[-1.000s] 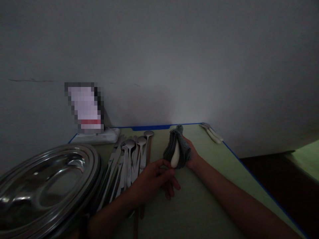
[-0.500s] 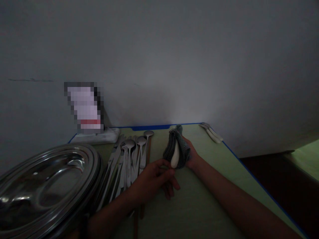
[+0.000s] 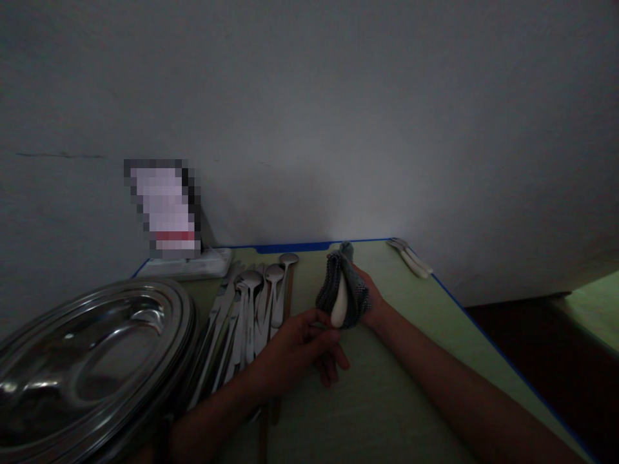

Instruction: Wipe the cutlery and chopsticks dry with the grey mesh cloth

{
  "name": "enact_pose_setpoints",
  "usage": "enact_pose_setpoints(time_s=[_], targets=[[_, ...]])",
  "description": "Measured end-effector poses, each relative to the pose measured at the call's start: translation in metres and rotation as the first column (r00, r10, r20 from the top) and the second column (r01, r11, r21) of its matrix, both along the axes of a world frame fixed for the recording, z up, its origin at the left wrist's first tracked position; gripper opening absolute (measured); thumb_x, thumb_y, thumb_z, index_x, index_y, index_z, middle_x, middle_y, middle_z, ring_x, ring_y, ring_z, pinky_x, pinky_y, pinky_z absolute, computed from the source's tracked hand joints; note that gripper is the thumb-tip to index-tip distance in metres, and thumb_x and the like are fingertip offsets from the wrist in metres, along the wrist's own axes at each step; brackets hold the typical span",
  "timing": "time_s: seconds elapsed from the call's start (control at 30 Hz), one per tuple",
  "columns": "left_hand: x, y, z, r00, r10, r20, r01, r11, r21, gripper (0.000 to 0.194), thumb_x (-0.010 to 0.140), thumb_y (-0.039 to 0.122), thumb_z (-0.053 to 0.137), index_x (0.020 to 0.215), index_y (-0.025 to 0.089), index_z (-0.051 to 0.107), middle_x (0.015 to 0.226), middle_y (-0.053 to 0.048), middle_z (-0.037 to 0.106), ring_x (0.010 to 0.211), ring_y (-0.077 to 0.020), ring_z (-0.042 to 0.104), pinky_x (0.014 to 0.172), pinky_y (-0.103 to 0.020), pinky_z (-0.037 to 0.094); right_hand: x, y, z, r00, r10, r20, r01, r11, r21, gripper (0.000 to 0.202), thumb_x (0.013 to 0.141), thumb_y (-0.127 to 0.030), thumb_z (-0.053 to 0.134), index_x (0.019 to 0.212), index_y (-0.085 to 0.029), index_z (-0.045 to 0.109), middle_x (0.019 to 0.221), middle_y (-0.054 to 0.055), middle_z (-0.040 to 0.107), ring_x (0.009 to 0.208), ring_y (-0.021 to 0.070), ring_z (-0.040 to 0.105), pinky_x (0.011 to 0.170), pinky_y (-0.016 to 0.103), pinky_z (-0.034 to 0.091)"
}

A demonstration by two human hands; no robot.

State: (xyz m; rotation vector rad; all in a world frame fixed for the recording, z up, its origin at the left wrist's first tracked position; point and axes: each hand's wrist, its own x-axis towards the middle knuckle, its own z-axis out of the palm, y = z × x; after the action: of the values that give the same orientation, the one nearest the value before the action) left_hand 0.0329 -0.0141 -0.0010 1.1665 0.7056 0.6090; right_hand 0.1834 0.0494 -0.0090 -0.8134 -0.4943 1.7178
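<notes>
In my right hand [image 3: 370, 293] is a folded dark checked cloth [image 3: 360, 290], wrapped around a piece of cutlery with a white handle [image 3: 340, 303]. The handle's rounded end points toward me, while its other end is hidden inside the cloth. My left hand [image 3: 302, 348] pinches at that rounded end between thumb and forefinger, its other fingers loosely curled below. Left of it lie several metal spoons [image 3: 251, 280] and knives [image 3: 217, 319], side by side on the table [image 3: 387, 386].
A stack of oval metal trays [image 3: 178, 309] fills the left side. Behind it, a blurred-out screen [image 3: 167, 206] leans on a white base [image 3: 213, 263] near the wall. White-handled forks [image 3: 411, 259] lie at the table's far right corner. Thin brown sticks [image 3: 264, 432] lie beside the cutlery.
</notes>
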Motion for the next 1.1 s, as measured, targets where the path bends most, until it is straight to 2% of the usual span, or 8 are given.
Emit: enact_pose_setpoints(time_s=[0.1, 0.23, 0.37, 0.7, 0.83, 0.97, 1.1], targets=[[-0.0001, 0.0006, -0.0009, 1.0, -0.004, 0.004, 0.004, 1.0, 0.0, 0.015, 0.083, 0.027, 0.054, 0.084, 0.016, 0.044, 0.061, -0.001, 0.068, 0.043, -0.0092, 0.058, 0.045, -0.02, 0.048, 0.0001, -0.0004, 0.0, 1.0, 0.018, 0.001, -0.018, 1.0, -0.005, 0.018, 0.071, -0.036, 0.065, 0.068, -0.018, 0.067, 0.052, -0.005, 0.063, 0.049, 0.01, 0.055, 0.056, 0.02, 0.044], [0.0001, 0.001, -0.0012, 1.0, -0.012, 0.0, 0.012, 1.0, 0.001, 0.016, 0.083, 0.028, 0.055, 0.082, 0.016, 0.044, 0.061, -0.001, 0.067, 0.043, -0.0086, 0.057, 0.045, -0.019, 0.047, 0.001, 0.0003, -0.002, 1.0, -0.016, 0.005, 0.016, 1.0, 0.004, 0.016, 0.068, -0.034, 0.068, 0.072, -0.018, 0.068, 0.055, -0.005, 0.065, 0.05, 0.01, 0.054, 0.056, 0.02, 0.044], [0.0007, 0.0002, -0.0008, 1.0, -0.012, -0.004, 0.012, 1.0, 0.001, 0.016, 0.083, 0.028, 0.055, 0.082, 0.016, 0.044, 0.061, -0.001, 0.067, 0.043, -0.0085, 0.057, 0.045, -0.02, 0.047, 0.0012, 0.001, -0.0034, 1.0, 0.008, 0.002, -0.008, 0.999, -0.045, 0.019, 0.067, -0.037, 0.069, 0.061, -0.019, 0.066, 0.047, -0.005, 0.06, 0.046, 0.0098, 0.051, 0.055, 0.022, 0.043], [0.001, 0.0014, 0.0001, 1.0, -0.015, -0.009, 0.015, 1.0, -0.002, 0.019, 0.081, 0.029, 0.057, 0.084, 0.015, 0.045, 0.061, -0.001, 0.067, 0.043, -0.0088, 0.057, 0.045, -0.02, 0.047, 0.0015, 0.0009, -0.0032, 1.0, -0.014, 0.027, 0.014, 1.0, 0.019, 0.016, 0.068, -0.034, 0.068, 0.076, -0.02, 0.068, 0.057, -0.005, 0.064, 0.053, 0.0105, 0.054, 0.06, 0.022, 0.044], [0.0005, 0.0011, -0.0002, 1.0, -0.024, -0.012, 0.024, 1.0, 0.007, 0.019, 0.081, 0.03, 0.057, 0.082, 0.016, 0.045, 0.062, -0.001, 0.067, 0.044, -0.009, 0.057, 0.046, -0.02, 0.047, 0.001, 0.0011, -0.0036, 1.0, -0.008, 0.031, 0.007, 1.0, 0.016, 0.017, 0.068, -0.035, 0.067, 0.075, -0.02, 0.068, 0.054, -0.005, 0.062, 0.052, 0.0106, 0.053, 0.06, 0.022, 0.043], [0.0, 0.0004, -0.0003, 1.0, -0.02, -0.013, 0.02, 1.0, 0.008, 0.017, 0.082, 0.029, 0.056, 0.083, 0.016, 0.044, 0.062, 0.0, 0.067, 0.044, -0.0089, 0.057, 0.046, -0.02, 0.047, 0.001, 0.0004, -0.0025, 0.996, -0.055, 0.076, 0.052, 0.997, 0.05, 0.014, 0.067, -0.034, 0.069, 0.07, -0.02, 0.067, 0.051, -0.006, 0.059, 0.05, 0.0106, 0.05, 0.058, 0.022, 0.042], [0.0002, 0.0004, 0.0005, 0.999, -0.019, -0.025, 0.019, 1.0, 0.012, 0.018, 0.081, 0.03, 0.057, 0.083, 0.016, 0.045, 0.061, 0.0, 0.067, 0.044, -0.0091, 0.057, 0.046, -0.021, 0.047, 0.0007, -0.0004, -0.0002, 0.996, -0.046, 0.073, 0.046, 0.999, 0.006, 0.017, 0.063, -0.036, 0.071, 0.062, -0.02, 0.064, 0.049, -0.006, 0.058, 0.047, 0.0097, 0.048, 0.056, 0.022, 0.041]])
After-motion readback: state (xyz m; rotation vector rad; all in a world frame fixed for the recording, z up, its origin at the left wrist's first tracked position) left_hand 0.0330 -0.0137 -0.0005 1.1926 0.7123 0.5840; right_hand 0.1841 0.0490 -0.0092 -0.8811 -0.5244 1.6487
